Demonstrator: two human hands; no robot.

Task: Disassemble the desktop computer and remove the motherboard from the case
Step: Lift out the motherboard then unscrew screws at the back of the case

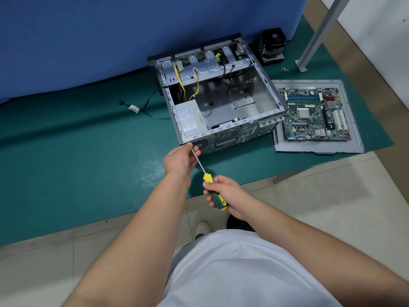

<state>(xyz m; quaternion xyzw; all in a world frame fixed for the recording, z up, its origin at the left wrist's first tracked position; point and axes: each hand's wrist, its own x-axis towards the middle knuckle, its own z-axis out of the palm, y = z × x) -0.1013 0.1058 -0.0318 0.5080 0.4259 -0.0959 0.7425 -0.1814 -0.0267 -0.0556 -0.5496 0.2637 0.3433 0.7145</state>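
Note:
The open grey computer case (223,129) lies on a green mat, its inside bare except for the power supply (191,119) at the near left and yellow cables. The motherboard (314,116) rests outside the case on a grey side panel (352,138) to the right. My right hand (228,194) grips the yellow and green handle of a screwdriver (212,185). My left hand (180,161) pinches the screwdriver's metal shaft close to the case's near left corner, where the tip meets the rear edge.
A CPU cooler (271,46) stands behind the case by the blue partition (110,41). Loose screws (284,69) lie near a metal post foot (301,65). A black cable (135,108) trails on the green mat (66,162) left of the case. Tiled floor surrounds the mat.

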